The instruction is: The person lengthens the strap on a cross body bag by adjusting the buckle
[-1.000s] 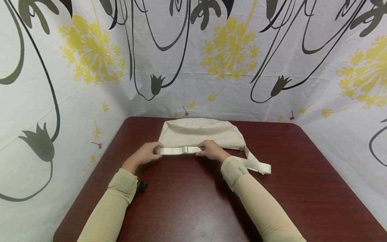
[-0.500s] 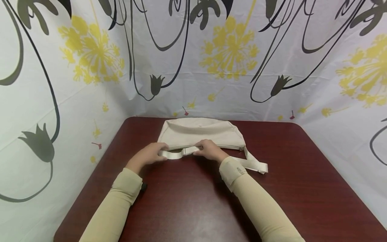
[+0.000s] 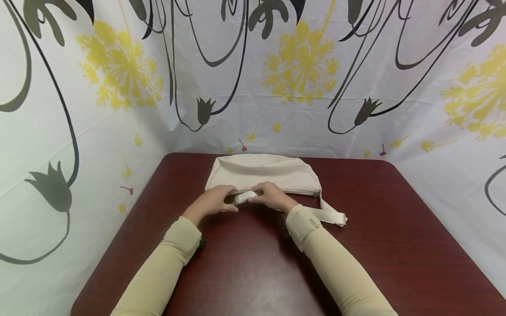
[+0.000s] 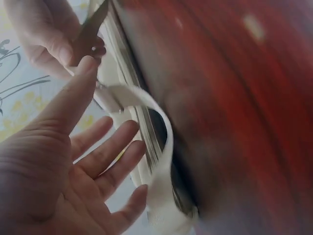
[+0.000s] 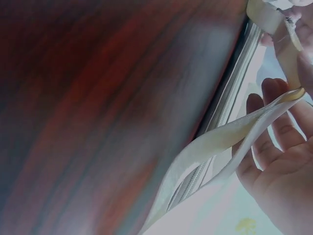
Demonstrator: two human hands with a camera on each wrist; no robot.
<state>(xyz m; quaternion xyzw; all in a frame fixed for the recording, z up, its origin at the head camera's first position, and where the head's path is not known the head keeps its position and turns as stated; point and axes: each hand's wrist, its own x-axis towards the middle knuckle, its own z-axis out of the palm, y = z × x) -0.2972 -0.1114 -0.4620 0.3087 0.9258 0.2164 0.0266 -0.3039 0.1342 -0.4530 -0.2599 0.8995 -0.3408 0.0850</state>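
A cream fabric bag [image 3: 262,173] lies flat at the back of the table, its zipper [image 3: 300,192] along the near edge. My right hand [image 3: 272,196] pinches the bag's webbing strap [image 3: 247,196] between thumb and fingers in front of the zipper. In the right wrist view, the strap [image 5: 210,147] runs doubled away from that hand. My left hand [image 3: 215,199] is beside the strap's slider buckle [image 4: 110,100]. Seen from the left wrist, its fingers are spread and apart, the thumb [image 4: 73,98] close to the right hand. The strap curves loosely beyond the fingertips.
The strap's other stretch [image 3: 330,215] lies folded on the dark red wooden table [image 3: 245,263], right of the bag. A white cloth with printed flowers [image 3: 237,79] hangs behind and at both sides of the table.
My left hand has let go of the strap's left part and moved right, towards the right hand. The strap has slackened from taut to bent. The right hand has shifted slightly left.
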